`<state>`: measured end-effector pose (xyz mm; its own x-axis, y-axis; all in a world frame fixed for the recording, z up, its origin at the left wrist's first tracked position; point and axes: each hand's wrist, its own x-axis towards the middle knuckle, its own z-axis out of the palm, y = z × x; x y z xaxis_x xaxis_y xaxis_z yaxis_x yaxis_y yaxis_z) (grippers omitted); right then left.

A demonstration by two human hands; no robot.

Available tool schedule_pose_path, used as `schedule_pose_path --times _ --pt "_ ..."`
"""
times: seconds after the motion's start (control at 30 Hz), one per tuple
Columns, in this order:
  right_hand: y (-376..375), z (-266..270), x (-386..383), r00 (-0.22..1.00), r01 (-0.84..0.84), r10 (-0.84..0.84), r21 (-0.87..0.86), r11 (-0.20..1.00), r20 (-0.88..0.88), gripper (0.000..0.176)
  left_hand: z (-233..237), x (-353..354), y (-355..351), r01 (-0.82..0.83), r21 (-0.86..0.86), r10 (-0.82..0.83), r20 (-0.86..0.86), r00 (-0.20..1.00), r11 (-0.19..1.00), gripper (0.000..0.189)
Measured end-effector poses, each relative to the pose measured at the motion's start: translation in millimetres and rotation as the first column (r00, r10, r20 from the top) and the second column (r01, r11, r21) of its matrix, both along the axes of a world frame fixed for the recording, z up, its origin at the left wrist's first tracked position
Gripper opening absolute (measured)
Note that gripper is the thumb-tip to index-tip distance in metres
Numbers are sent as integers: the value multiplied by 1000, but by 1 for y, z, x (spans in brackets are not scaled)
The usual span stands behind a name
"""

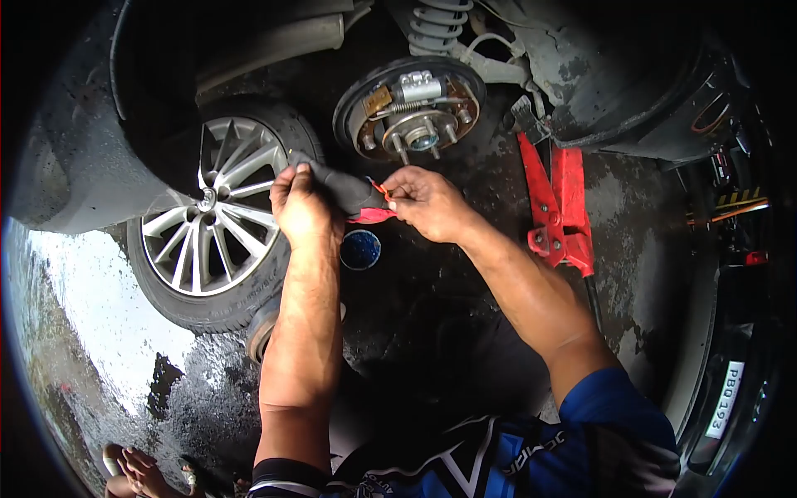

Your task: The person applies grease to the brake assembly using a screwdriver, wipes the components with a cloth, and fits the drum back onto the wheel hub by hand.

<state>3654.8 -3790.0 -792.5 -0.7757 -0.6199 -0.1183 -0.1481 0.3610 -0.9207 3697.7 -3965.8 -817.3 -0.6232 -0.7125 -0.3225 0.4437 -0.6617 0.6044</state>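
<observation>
Between my two hands stretches a dark grey cloth (344, 189) with a red and orange edge. My left hand (303, 203) is closed on its left end, thumb and fingers pinched together. At the other end, my right hand (423, 202) pinches the orange edge with its fingertips. Just beyond the hands is an exposed drum brake assembly (411, 112) with wheel studs, a spring and a silver cylinder. Below the cloth, a small round tub (360, 249) with blue contents stands on the floor.
An alloy wheel with its tyre (203, 207) lies at the left, partly over a round metal part (261, 336). A red jack (560, 207) stands at the right under the car body (614, 75). Another person's hands (139, 471) show at the bottom left.
</observation>
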Motion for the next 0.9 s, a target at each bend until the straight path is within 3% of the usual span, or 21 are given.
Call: schedule_pose_path --times 0.07,0.1,0.13,0.17,0.23,0.3,0.33,0.37,0.43,0.47,0.5,0.57,0.6,0.63,0.67,0.7,0.73,0.77,0.83,0.9 --pt "7 8 0 983 91 -82 -48 995 163 28 2 4 -7 50 94 -48 -30 998 994 13" --pt "9 11 2 985 88 -79 -52 995 153 28 -1 2 -8 42 130 -39 -22 999 991 13" --pt "9 19 6 984 74 -64 51 996 -167 29 -1 3 -5 39 65 -36 -56 998 997 13" --pt "9 25 10 885 95 -14 152 984 -465 30 -3 3 -2 35 0 -35 -88 995 999 14" --pt "4 31 18 825 115 14 192 975 -564 41 -1 1 2 19 -27 -21 -75 997 999 13" --pt "-2 41 25 933 134 -32 262 956 -358 43 4 2 5 59 -35 -65 -212 975 998 13" --pt "-6 31 23 973 150 -105 217 965 -207 37 6 3 4 90 -57 -100 -219 971 994 11" --pt "-2 26 20 971 157 -112 211 965 -210 37 8 4 5 96 -63 -108 -222 969 993 11" --pt "2 25 15 882 231 -185 56 971 -434 28 11 4 8 78 11 -79 45 996 997 5" --pt "1 28 15 797 254 -204 8 967 -568 19 11 3 10 105 9 -105 89 990 994 13" --pt "1 29 13 796 251 -205 3 968 -570 19 11 6 17 140 19 -142 149 979 990 29" --pt "1 32 11 516 235 -154 -34 971 -842 18 2 7 11 518 275 -522 -65 850 810 50" --pt "1 34 14 493 219 -131 -23 975 -860 21 -3 11 19 553 302 -581 5 814 777 54" --pt "2 33 15 492 214 -134 -29 976 -860 21 25 18 30 581 332 -634 73 770 743 59" --pt "3 30 16 505 153 -64 16 988 -861 23 1 16 28 630 279 -620 -137 773 724 38" --pt "4 28 19 515 90 7 62 994 -857 26 3 16 31 514 249 -496 -134 858 821 31" --pt "4 39 27 578 114 89 189 975 -811 33 8 17 32 459 147 -453 -78 888 876 33" --pt "2 45 34 577 107 91 186 977 -812 33 16 19 32 402 40 -401 -30 916 915 36" --pt "0 54 41 660 94 58 159 983 -749 36 21 20 30 407 22 -405 -62 912 913 40" --pt "-8 58 41 679 64 57 136 989 -732 43 9 17 30 496 -88 -495 -334 802 864 53"
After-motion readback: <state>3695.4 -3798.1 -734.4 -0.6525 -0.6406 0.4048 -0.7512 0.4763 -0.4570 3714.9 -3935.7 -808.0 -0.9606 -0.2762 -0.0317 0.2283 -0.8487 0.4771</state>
